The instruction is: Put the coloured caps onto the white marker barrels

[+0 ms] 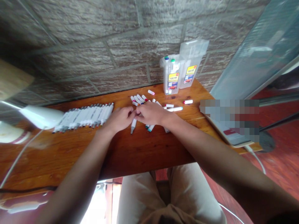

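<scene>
A white marker (pixel 134 124) with a grey lower end slants down toward me between my hands. My left hand (pixel 121 118) is closed, its thumb and fingers pinched at the marker's upper end. From the other side my right hand (pixel 150 112) meets it there, fingers also closed on the marker; its top end is hidden by the fingers. Around and under my right hand lie several loose white markers and caps, among them a teal-ended marker (pixel 151 128) and a blue-ended marker (pixel 177 109). To the left a row of white markers (pixel 87 115) lies side by side.
A clear plastic marker case (pixel 171 77) stands open against the stone wall, with a few markers inside. A laptop (pixel 230 135) sits at the table's right end. A white lamp (pixel 43 115) and its cable are at the left. The wooden table (pixel 149 152) ends above my lap.
</scene>
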`<action>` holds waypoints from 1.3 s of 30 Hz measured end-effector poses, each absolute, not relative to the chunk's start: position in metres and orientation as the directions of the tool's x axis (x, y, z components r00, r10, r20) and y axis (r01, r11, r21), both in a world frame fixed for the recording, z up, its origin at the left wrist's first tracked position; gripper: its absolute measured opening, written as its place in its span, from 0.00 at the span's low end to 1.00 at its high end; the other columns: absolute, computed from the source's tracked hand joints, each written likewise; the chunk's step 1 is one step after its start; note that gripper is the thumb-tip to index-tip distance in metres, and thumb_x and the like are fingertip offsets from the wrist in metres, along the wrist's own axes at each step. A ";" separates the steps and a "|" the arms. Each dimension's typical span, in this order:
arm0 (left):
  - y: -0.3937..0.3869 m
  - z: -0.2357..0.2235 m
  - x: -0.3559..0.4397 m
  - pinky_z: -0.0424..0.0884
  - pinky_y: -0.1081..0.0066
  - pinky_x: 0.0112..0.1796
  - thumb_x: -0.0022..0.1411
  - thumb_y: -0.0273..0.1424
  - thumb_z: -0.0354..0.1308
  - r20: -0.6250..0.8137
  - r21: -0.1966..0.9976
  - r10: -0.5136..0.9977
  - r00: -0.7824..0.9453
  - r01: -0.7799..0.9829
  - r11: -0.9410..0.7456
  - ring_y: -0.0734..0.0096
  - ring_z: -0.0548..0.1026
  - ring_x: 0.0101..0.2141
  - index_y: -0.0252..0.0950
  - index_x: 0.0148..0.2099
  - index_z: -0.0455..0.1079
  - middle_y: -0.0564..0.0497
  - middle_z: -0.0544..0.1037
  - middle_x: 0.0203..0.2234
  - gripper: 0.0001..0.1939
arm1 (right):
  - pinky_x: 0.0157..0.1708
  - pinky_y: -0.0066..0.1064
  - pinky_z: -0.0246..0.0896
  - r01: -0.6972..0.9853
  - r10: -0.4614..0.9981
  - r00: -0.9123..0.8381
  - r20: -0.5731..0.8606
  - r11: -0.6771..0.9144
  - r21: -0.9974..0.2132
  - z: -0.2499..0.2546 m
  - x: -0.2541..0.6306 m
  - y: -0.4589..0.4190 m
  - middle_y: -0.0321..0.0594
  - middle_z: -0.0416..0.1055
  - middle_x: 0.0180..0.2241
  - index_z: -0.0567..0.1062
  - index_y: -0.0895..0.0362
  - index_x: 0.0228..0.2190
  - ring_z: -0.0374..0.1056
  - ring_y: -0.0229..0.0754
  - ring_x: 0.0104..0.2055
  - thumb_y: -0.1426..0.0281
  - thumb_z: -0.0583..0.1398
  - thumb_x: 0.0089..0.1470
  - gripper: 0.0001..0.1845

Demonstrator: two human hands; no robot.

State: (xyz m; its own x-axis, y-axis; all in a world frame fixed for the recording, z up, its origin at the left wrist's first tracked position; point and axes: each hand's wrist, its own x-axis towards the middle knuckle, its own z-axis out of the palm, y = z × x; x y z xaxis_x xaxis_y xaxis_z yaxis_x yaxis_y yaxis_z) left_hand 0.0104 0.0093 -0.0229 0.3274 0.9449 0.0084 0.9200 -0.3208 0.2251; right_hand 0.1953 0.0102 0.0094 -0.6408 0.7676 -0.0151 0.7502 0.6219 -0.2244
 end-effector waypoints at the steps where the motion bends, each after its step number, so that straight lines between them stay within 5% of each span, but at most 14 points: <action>1: 0.009 -0.022 0.011 0.64 0.64 0.36 0.69 0.40 0.43 0.008 0.221 0.945 0.327 0.921 -0.321 0.56 0.78 0.35 0.38 0.34 0.71 0.43 0.81 0.31 0.19 | 0.46 0.40 0.67 0.747 0.764 -0.645 -0.016 0.625 -0.227 0.010 0.195 0.010 0.55 0.80 0.44 0.81 0.60 0.41 0.75 0.56 0.51 0.63 0.55 0.64 0.18; 39: 0.009 -0.024 0.008 0.63 0.66 0.33 0.69 0.41 0.45 0.010 0.272 0.946 0.323 0.910 -0.314 0.59 0.77 0.32 0.37 0.35 0.72 0.44 0.81 0.31 0.19 | 0.45 0.38 0.66 0.742 0.757 -0.653 -0.006 0.638 -0.207 0.006 0.195 0.014 0.53 0.80 0.42 0.81 0.61 0.41 0.75 0.54 0.50 0.65 0.55 0.63 0.17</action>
